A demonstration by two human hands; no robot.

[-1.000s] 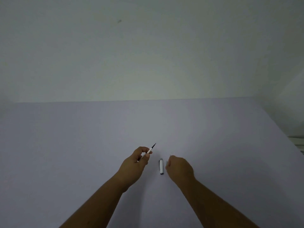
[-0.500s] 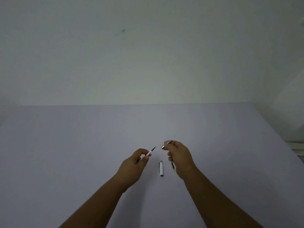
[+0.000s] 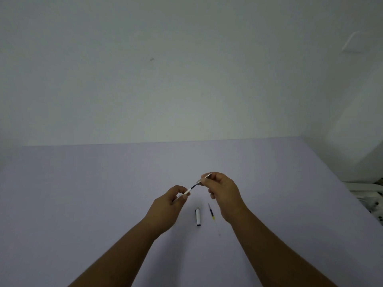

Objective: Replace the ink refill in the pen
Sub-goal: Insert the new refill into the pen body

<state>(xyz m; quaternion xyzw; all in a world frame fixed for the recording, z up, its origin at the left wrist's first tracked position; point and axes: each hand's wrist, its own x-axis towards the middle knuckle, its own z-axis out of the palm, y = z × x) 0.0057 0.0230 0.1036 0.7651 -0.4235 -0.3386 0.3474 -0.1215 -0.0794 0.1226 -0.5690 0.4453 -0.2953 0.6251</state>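
Note:
My left hand (image 3: 170,206) pinches a white pen barrel (image 3: 187,192) whose dark refill tip points up and to the right. My right hand (image 3: 222,190) holds a silver tip cone (image 3: 204,178) between thumb and fingers, its wide end touching the dark tip. Both hands hover above the pale table (image 3: 83,193). A white pen cap (image 3: 198,216) lies on the table below the hands. Beside it on the right lies a thin ink refill (image 3: 211,212) with a dark section and a yellow end.
A plain light wall rises behind the table's far edge. At the right edge, past the table, sits a white object with dark spots (image 3: 373,201).
My right hand rose from the table with the silver tip cone and brought it to the refill tip in my left hand. The spare refill now lies uncovered beside the cap.

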